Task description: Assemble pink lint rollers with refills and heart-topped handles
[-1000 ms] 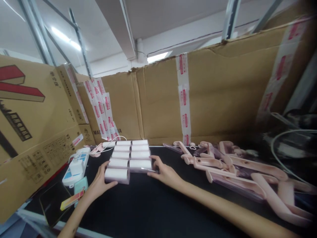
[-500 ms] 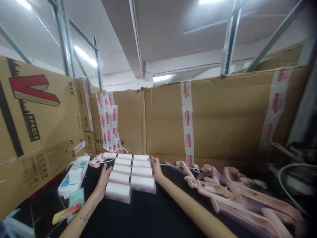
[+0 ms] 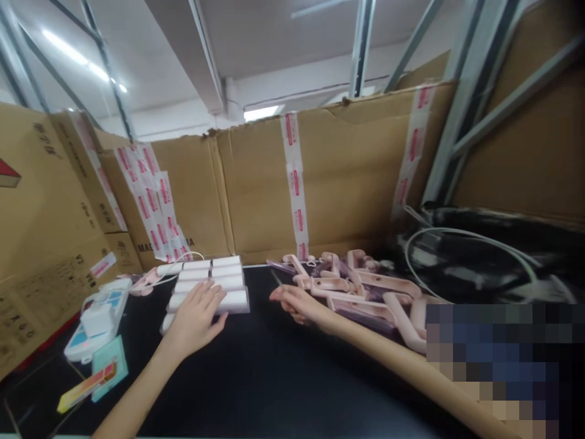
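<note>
Several white cylinders in clear, pinkish holders (image 3: 231,281) lie side by side in rows on the black table (image 3: 256,378). Over their near part rests my left hand (image 3: 201,311), palm down with its fingers spread. To the right of the rows, above the table, my right hand (image 3: 297,305) has its fingers pinched round a thin dark tool that points up and to the left. Just beyond that hand lies a pile of pink curved plastic parts (image 3: 361,286).
A white power strip (image 3: 98,317), a teal card (image 3: 109,366) and a yellow and red cutter (image 3: 86,387) lie at the left. Cardboard walls (image 3: 256,195) stand behind. A white cable (image 3: 457,231) loops at the right, above a pixelated patch.
The view has turned right. My left hand has moved from the left side of the rows onto their top. My right hand has left their right side and now holds a thin tool.
</note>
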Motion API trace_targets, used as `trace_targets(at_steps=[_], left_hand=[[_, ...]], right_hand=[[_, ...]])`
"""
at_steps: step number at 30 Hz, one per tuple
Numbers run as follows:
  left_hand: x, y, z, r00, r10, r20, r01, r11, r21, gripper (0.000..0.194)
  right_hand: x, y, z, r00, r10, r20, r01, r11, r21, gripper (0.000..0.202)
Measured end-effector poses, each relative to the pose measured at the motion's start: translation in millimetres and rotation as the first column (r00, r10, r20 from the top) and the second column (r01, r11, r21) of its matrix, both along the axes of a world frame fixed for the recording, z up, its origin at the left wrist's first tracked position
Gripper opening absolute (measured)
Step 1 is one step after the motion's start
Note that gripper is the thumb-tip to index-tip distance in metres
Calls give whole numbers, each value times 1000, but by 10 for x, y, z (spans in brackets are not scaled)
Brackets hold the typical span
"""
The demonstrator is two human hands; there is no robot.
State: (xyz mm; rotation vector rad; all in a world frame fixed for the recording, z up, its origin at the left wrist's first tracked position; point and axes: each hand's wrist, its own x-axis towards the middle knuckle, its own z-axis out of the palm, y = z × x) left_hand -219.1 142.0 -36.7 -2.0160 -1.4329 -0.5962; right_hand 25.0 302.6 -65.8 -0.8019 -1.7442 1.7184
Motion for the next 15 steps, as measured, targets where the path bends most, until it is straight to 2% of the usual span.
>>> trace_targets(at_steps=[2, 3, 5, 6, 7, 8, 10, 11, 13, 15], left_hand=[[214, 169, -15, 991, 17, -132, -27, 997, -75, 39], [280, 259, -38, 987, 31, -160, -48, 994, -99, 41], [345, 411, -98, 982, 60, -181, -86, 987, -138, 46], [353, 466, -130, 980, 71, -187, -101, 983, -155, 47], [354, 504, -160, 978, 78, -194, -111, 979, -169, 45], [353, 526, -187, 977, 77, -200, -114, 977, -181, 43], [356, 534, -232, 978, 52, -201, -94, 975, -203, 40], [363, 526, -251, 981, 32, -193, -74, 974, -213, 39], [392, 503, -285, 985, -20, -171, -22, 971, -240, 40], [443, 486, -311, 986, -80, -144, 37, 959, -279, 43]], right_hand=[[249, -124, -86, 996, 63, 68, -63, 998, -6, 19], [347, -158, -109, 993, 70, 96, -73, 997, 37, 19], [491, -178, -109, 985, 17, 172, -63, 962, 265, 26], [540, -170, -91, 976, -42, 212, -56, 898, 436, 29], [576, -158, -69, 962, -113, 248, -62, 794, 605, 32], [603, -145, -47, 942, -187, 278, -86, 666, 741, 34], [635, -130, -26, 886, -328, 329, -174, 423, 890, 36], [645, -129, -31, 850, -384, 361, -233, 340, 911, 36], [655, -137, -64, 773, -474, 423, -341, 252, 906, 40], [663, -149, -98, 708, -534, 461, -406, 226, 885, 50]])
